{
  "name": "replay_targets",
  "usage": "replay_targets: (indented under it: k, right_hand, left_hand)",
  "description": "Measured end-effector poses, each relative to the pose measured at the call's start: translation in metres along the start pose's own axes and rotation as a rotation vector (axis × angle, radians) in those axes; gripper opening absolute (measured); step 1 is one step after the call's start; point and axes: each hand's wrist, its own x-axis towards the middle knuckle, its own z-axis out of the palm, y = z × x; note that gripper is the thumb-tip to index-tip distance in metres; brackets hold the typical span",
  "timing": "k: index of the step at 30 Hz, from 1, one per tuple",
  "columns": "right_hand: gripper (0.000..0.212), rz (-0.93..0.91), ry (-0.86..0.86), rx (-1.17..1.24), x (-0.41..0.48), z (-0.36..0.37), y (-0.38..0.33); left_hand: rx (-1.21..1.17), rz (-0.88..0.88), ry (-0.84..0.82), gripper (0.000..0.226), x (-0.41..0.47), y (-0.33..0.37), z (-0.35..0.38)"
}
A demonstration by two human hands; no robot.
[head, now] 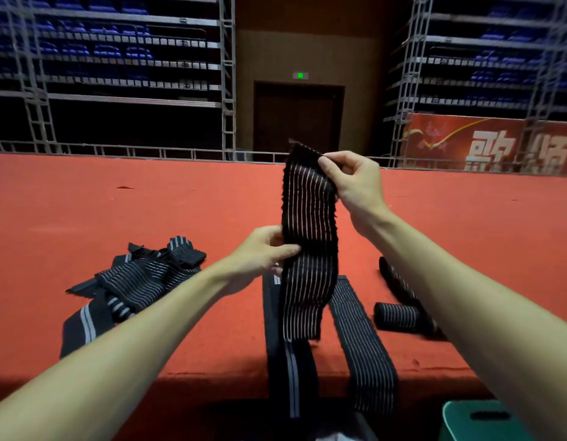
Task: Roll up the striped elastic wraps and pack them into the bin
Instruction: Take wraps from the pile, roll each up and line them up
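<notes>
I hold a black elastic wrap with thin white stripes [309,237] upright above the red carpeted stage edge. My right hand [355,183] pinches its top end. My left hand [263,253] grips its left edge lower down, thumb on the front. The wrap's lower part hangs down to the carpet. Two more wraps lie flat below it, one with grey centre stripes [290,370] and one pinstriped [364,345]; both droop over the edge. A rolled wrap [399,316] lies to the right, partly behind my right forearm. The green bin [476,421] shows at the bottom right.
A loose heap of unrolled wraps [132,281] lies on the carpet at the left. Another dark wrap [396,281] stretches behind the roll. The red carpet [116,211] runs far back to a metal rail, with folded seating racks and a dark door beyond.
</notes>
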Motion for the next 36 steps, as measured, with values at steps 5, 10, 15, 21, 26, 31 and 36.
replay_targets:
  k: [5, 10, 15, 21, 26, 31, 36]
  right_hand:
    - [0.009, 0.038, -0.045, -0.066, 0.009, -0.022, 0.009]
    - [0.005, 0.152, -0.201, -0.341, -0.004, -0.04, 0.055]
    - [0.007, 0.286, -0.276, -0.46, -0.014, -0.044, 0.11]
    - [0.005, 0.312, -0.348, -0.623, -0.003, -0.029, 0.189]
    - [0.007, 0.379, -0.385, -0.724, 0.007, -0.02, 0.256]
    - [0.007, 0.516, -0.439, -0.708, 0.003, -0.007, 0.301]
    - [0.013, 0.618, -0.468, -0.683, -0.004, -0.002, 0.318]
  left_hand:
    - [-0.225, -0.008, -0.12, 0.017, 0.0, 0.016, 0.022]
    - [-0.183, -0.16, -0.15, 0.016, 0.002, -0.034, 0.036]
    - [-0.075, -0.291, -0.024, 0.009, 0.02, -0.102, 0.046]
    - [0.279, -0.274, 0.139, 0.046, 0.051, -0.157, 0.036]
    - [0.49, -0.159, 0.194, 0.052, 0.072, -0.185, 0.031]
    - [0.766, -0.143, 0.107, 0.034, 0.084, -0.204, 0.03]
    - [0.869, -0.109, 0.078, 0.019, 0.091, -0.204, 0.03]
